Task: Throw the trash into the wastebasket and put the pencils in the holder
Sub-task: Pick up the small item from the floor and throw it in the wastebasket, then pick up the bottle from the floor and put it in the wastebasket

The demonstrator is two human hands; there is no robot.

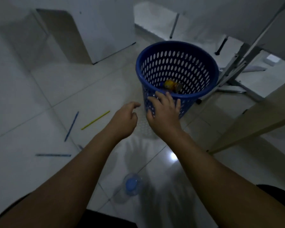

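We have both hands out over the tiled floor [39, 89] in dim light. Our right hand [163, 112] is spread, fingers released, against the near wall of the blue wastebasket [177, 46], gripping nothing; a yellow piece of trash [170, 84] already lies inside. Our left hand [124, 120] hangs loosely curled and empty just beside the basket. The pencils lie to our left: a yellow pencil [95, 120] nearest, its long axis slanting up to the right, a blue pencil [71, 126] beyond it running steeply, and another blue pencil [53, 155] lying almost level, closer to us. The left hand is the nearer one for these. A clear bottle [132, 185], perhaps, stands below between our forearms, blurred. No holder shows
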